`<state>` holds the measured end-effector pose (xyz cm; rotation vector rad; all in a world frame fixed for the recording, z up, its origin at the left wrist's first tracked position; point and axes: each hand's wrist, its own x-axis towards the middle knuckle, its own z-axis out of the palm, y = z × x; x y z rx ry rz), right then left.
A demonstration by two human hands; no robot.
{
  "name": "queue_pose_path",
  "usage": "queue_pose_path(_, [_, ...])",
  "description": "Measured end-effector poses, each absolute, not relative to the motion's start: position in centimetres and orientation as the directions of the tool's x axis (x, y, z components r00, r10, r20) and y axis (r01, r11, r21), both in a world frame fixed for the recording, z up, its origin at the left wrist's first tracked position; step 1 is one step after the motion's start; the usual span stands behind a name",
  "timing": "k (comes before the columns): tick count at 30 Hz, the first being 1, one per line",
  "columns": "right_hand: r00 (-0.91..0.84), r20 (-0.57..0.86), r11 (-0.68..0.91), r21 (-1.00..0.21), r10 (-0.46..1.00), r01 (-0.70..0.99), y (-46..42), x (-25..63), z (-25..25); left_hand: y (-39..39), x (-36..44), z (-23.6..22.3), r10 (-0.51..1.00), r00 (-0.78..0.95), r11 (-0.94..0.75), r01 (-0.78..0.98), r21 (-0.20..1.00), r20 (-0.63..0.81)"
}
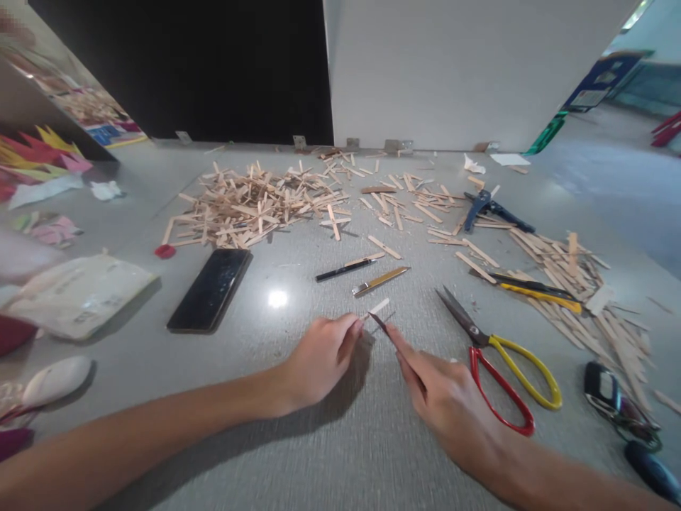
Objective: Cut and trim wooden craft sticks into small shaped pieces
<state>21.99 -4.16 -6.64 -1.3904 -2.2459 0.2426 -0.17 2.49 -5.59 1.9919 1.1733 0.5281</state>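
Note:
My left hand (322, 365) pinches a small pale wooden stick (379, 306), its far end sticking out past my fingertips. My right hand (447, 401) is closed on a slim dark tool (378, 321), whose tip meets the stick or lies just beside it; I cannot tell whether it is a blade or a file. Beyond my hands lie a black pen-like craft knife (345, 270) and a yellowish flat tool with a metal end (381, 281). Open scissors (471, 326) with one red and one yellow handle rest to the right of my right hand.
A phone (210, 289) and a plastic packet (88, 294) lie left. Behind is a heap of wooden sticks (260, 202). Blue-handled pliers (497, 211), a yellow-black utility knife (537, 292) and a key fob (602, 387) lie right. A black-and-white upright panel (457, 78) stands behind.

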Motion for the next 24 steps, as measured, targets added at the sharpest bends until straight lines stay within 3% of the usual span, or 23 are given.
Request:
queue_pose_path(4, [-0.41,0.23,0.464,-0.288,0.882,0.837,-4.3,21.9,-6.5,2.5,0.2,-5.6,0.876,0.483,-0.309,0.592,0.745,-0.021])
queue_pose_path(6, [-0.405,0.244,0.466,-0.3,0.881,0.832,-4.2,21.7,-6.8,2.6,0.4,-5.6,0.877,0.48,-0.307,0.605,0.735,-0.029])
queue_pose_path(13, [-0.277,0.154,0.312,-0.606,0.948,0.732,-3.4,21.0,-6.2,2.9,0.5,-5.9,0.877,0.479,-0.303,0.624,0.72,-0.046])
queue_pose_path(24, [-0.153,-0.051,0.045,-0.825,0.987,0.563,-2.9,20.4,-5.3,2.7,0.3,-6.0,0.887,0.462,-0.315,0.628,0.712,-0.015])
